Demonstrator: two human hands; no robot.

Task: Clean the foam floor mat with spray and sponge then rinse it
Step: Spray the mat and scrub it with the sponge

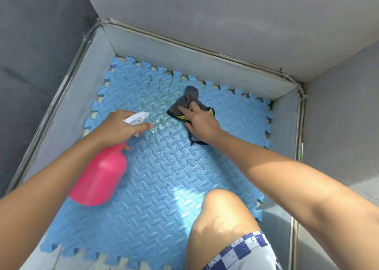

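Note:
A blue foam floor mat [155, 173] with interlocking edges covers the floor; green streaks mark its far part. My left hand [119, 127] grips the neck of a pink spray bottle [100, 179] with a white trigger head, nozzle pointing toward the mat's middle, index finger stretched forward. My right hand [200, 122] presses flat on a dark grey cloth [189, 97] with a yellow edge, lying on the mat just right of the streaks.
Low grey walls [184, 58] enclose the mat on the far, left and right sides, with a pipe along the top rim. My bare knee [221, 210] and checked shorts are over the mat's near right part.

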